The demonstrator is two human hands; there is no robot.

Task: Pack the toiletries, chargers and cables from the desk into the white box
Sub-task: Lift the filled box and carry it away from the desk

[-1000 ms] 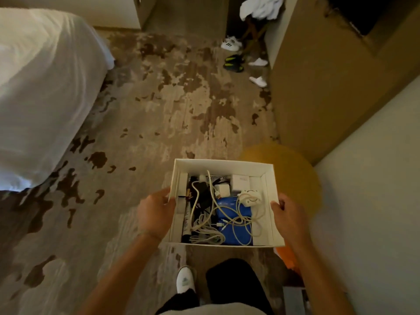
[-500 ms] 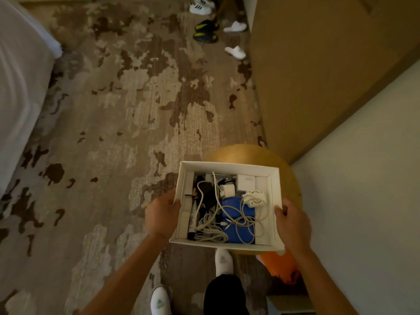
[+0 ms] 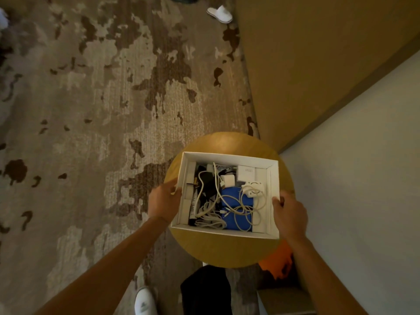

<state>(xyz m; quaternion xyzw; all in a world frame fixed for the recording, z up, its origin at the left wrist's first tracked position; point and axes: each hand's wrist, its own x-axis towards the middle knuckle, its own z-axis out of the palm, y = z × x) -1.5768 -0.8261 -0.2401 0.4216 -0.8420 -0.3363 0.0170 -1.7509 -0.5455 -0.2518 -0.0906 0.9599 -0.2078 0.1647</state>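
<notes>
**A:** Holding the white box (image 3: pixel 229 156) by its two short walls, I've got the left hand (image 3: pixel 164 199) clamped on the left wall and the right hand (image 3: pixel 289 215) clamped on the right wall. Both grips are closed on cardboard, thumbs at the rim.

**B:** Why take it from both sides?

**A:** It's open-topped, thin card and loaded. My guess is one hand would let it twist and tip.

**B:** Where is it?

**A:** Over the round wooden table (image 3: pixel 223 251), level. I can't tell whether the base touches the top or hangs just above it.

**B:** And the contents?

**A:** A loose tangle of white cables (image 3: pixel 210 218) across a blue flat case (image 3: pixel 236 201). Two hard square white chargers (image 3: pixel 227 181) sit near the far wall. A white adapter (image 3: pixel 253 189) with cord wrapped round it is beside them, and dark items lie along the left. Nothing sticks up above the rim.

**B:** Surroundings?

**A:** Mottled brown carpet (image 3: pixel 102 133), and a slipper (image 3: pixel 220 13) far off.
</notes>
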